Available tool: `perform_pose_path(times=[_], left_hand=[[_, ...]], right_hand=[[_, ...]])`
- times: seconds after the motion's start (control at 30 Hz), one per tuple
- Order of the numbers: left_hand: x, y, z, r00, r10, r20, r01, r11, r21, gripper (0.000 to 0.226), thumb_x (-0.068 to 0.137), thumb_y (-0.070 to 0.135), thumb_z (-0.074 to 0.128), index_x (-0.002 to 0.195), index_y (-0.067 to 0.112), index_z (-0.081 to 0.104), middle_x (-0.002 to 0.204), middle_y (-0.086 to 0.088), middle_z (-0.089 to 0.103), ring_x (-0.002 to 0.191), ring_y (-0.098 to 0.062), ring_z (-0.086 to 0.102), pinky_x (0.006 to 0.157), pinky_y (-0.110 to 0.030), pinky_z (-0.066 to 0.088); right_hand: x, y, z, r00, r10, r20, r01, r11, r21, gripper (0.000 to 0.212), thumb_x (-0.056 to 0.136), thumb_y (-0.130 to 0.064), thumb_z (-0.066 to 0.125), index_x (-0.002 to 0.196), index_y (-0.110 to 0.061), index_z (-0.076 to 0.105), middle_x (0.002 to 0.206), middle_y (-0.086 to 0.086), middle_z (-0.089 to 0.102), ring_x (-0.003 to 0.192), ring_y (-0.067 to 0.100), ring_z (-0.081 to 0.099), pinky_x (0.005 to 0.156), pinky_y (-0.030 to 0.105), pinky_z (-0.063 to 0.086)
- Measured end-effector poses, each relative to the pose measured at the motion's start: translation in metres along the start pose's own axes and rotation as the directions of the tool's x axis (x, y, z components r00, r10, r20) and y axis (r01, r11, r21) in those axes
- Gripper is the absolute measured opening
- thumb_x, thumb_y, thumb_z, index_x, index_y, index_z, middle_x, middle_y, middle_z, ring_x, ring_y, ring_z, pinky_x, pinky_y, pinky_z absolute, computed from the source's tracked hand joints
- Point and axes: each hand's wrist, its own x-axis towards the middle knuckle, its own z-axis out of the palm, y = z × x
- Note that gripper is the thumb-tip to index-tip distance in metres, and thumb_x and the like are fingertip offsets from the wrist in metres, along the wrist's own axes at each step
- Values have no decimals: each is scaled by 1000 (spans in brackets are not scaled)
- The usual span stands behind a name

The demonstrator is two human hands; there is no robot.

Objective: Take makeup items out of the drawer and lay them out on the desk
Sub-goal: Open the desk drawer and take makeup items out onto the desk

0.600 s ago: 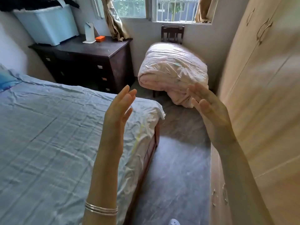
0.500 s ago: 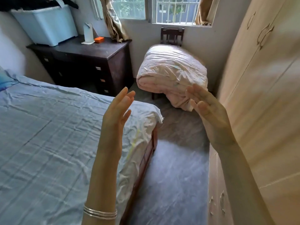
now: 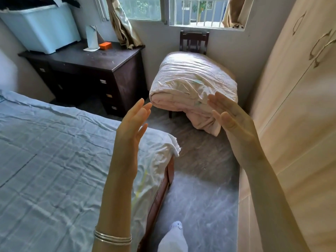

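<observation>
Between bed [image 3: 54, 160] and wardrobe [image 3: 291, 124], both hands, left [image 3: 131, 131] and right [image 3: 234, 120], are raised, spread, empty. Counter [image 3: 94, 57] drawers [image 3: 109, 95] look stiff; their small metal pulls seem the likeliest hold.

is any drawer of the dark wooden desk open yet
No, every drawer front on the dark wooden desk sits flush and closed.

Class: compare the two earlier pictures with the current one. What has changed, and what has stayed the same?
The view has tilted down: a white-socked foot now shows on the floor, and the desk looks nearer. Nothing was picked up or let go. The left hand and right hand stay raised, open and empty; the desk drawers stay closed.
</observation>
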Motion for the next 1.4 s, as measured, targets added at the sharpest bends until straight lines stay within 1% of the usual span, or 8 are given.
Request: perform_pose_path(times=[0.17, 0.4, 0.63, 0.8, 0.97, 1.17, 1.27, 1.4], left_hand=[[88, -2, 10, 1000, 2, 2, -2, 1000, -16, 65, 65, 52, 56, 127, 33, 51, 122, 16, 64, 118, 3, 54, 106, -30, 37], [197, -6, 26, 1000, -7, -17, 7, 1000, -21, 55, 76, 41, 50, 129, 30, 49, 122, 15, 63, 118, 3, 55, 104, -27, 39], [282, -32, 49, 996, 2, -89, -3, 1000, -18, 64, 62, 54, 55, 123, 34, 53, 123, 16, 63, 119, 3, 54, 102, -26, 40], [346, -47, 83, 982, 5, -187, -9, 1000, -19, 62, 66, 51, 58, 125, 32, 53, 124, 13, 63, 118, 2, 55, 102, -28, 41], [403, -52, 115, 955, 31, -296, -35, 999, -8, 61, 69, 49, 57, 128, 30, 52, 124, 12, 63, 119, 1, 55, 106, -30, 39], [450, -60, 116, 898, 55, -437, -47, 998, 28, 59, 65, 55, 54, 120, 35, 54, 122, 14, 64, 119, 1, 55, 105, -29, 39], [473, -67, 105, 859, 53, -509, -44, 999, 30, 50, 69, 50, 57, 118, 36, 55, 120, 15, 65, 119, 1, 55, 105, -29, 40], [515, -74, 82, 819, 64, -570, -57, 998, 29, 53, 68, 50, 58, 119, 35, 56, 119, 15, 65, 119, 0, 55, 104, -29, 40]], right_hand=[[87, 20, -11, 1000, 12, 3, -12, 1000, -15, 67, 71, -63, 65, 128, -32, 52, 133, -11, 58, 130, 10, 48, 111, 38, 35], [196, 50, -23, 999, -5, 42, 6, 1000, -19, 66, 74, -58, 65, 131, -29, 48, 133, -14, 57, 128, 6, 49, 105, 19, 40], [291, 100, -49, 991, -18, 134, 13, 999, 39, 68, 71, -59, 67, 129, -29, 49, 134, -15, 56, 129, 9, 49, 108, 26, 39], [371, 127, -78, 977, 5, 212, -25, 995, 92, 70, 67, -59, 70, 127, -29, 51, 133, -13, 57, 128, 9, 50, 97, 17, 44], [447, 142, -100, 939, 14, 344, -42, 996, 73, 64, 74, -53, 66, 131, -29, 49, 136, -13, 54, 129, 6, 48, 106, 20, 39], [519, 172, -90, 879, 31, 475, -78, 994, 80, 49, 84, -24, 59, 132, -24, 48, 134, -10, 56, 126, 3, 50, 105, 19, 40], [551, 191, -75, 844, 29, 535, -94, 991, 94, 52, 84, -24, 60, 135, -21, 47, 135, -11, 56, 126, 1, 49, 103, 16, 40], [599, 213, -45, 813, -4, 582, -78, 990, 115, 53, 81, -33, 68, 130, -27, 49, 134, -8, 56, 128, 5, 49, 110, 27, 37]])
